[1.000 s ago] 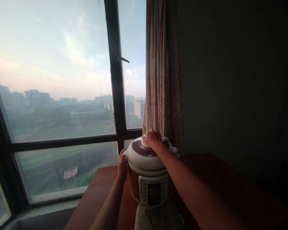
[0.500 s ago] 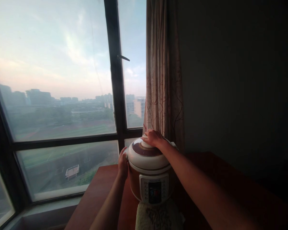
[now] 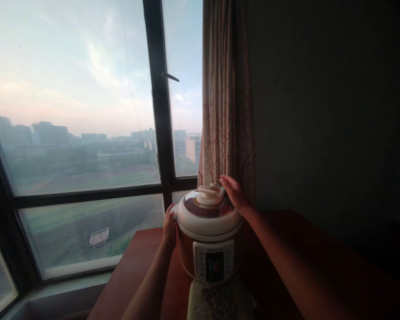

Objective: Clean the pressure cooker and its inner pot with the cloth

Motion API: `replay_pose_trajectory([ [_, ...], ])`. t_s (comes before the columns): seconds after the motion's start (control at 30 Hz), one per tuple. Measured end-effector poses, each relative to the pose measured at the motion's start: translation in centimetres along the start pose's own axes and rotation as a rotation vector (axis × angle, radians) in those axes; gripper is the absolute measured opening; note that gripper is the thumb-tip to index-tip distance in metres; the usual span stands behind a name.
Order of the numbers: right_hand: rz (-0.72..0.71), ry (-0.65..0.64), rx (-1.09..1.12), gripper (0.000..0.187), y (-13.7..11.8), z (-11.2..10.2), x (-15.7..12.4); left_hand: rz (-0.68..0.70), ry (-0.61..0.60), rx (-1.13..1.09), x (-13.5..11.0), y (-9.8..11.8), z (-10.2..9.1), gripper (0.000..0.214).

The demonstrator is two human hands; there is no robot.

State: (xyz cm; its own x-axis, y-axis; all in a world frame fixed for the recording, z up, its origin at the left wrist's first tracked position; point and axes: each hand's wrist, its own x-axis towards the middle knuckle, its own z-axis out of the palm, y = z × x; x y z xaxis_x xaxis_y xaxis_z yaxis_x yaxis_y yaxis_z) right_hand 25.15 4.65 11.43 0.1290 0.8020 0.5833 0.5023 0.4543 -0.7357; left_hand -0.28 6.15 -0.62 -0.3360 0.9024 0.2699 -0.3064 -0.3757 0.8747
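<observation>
An electric pressure cooker (image 3: 186, 249), brown-bodied with a white lid rim and a front control panel (image 3: 214, 263), stands upright on the table. Its lid (image 3: 205, 222) is in place, and the pale lid knob (image 3: 209, 194) shows uncovered on top. At the cooker's left side, my left hand (image 3: 170, 226) is closed around the side handle, which is mostly hidden by the fingers. My right hand (image 3: 234, 192) is open beside the lid's right rear edge, fingers stretched toward the knob; whether it touches the lid I cannot tell.
A folded patterned towel (image 3: 216, 302) lies in front of the cooker's base on the reddish-brown table (image 3: 136, 262). Behind the cooker hangs a curtain (image 3: 220, 111). A dark-framed window (image 3: 86, 198) rises at the left, and a dark wall (image 3: 320, 111) at the right.
My right hand has let go of the lid knob and moved right, its fingers now extended. My left hand stays on the side handle. The camera view has shifted slightly.
</observation>
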Motion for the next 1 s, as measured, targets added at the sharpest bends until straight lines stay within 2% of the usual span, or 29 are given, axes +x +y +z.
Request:
replay_pose_trajectory([
  [0.1, 0.177, 0.245, 0.141, 0.056, 4.1, -2.8, -2.8, -0.036, -0.034, -0.055, -0.1, -0.1, 0.2, 0.065],
  [0.17, 0.293, 0.366, 0.189, 0.058, 7.1, -3.8, -5.0, -0.051, -0.047, -0.086, -0.1, -0.1, 0.2, 0.065],
  [0.27, 0.396, 0.428, 0.249, 0.047, 10.2, -3.7, -7.9, -0.063, -0.056, -0.112, -0.1, -0.1, 0.1, 0.065],
  [0.33, 0.426, 0.412, 0.297, 0.041, 11.2, -3.0, -9.0, -0.071, -0.065, -0.119, -0.1, -0.1, 0.0, 0.065],
  [0.43, 0.449, 0.349, 0.365, 0.040, 11.5, -1.8, -9.6, -0.083, -0.083, -0.125, 0.0, 0.0, -0.2, 0.066],
  [0.53, 0.478, 0.353, 0.395, 0.037, 11.2, -1.2, -9.2, -0.088, -0.094, -0.127, -0.2, 0.1, -0.2, 0.067],
  [0.67, 0.522, 0.396, 0.410, 0.029, 11.0, -1.1, -8.4, -0.099, -0.100, -0.128, -0.4, 0.5, 0.0, 0.069],
  [1.0, 0.592, 0.375, 0.485, 0.019, 11.4, -1.6, -7.7, -0.105, -0.087, -0.167, -1.1, 0.7, 0.7, 0.074],
])
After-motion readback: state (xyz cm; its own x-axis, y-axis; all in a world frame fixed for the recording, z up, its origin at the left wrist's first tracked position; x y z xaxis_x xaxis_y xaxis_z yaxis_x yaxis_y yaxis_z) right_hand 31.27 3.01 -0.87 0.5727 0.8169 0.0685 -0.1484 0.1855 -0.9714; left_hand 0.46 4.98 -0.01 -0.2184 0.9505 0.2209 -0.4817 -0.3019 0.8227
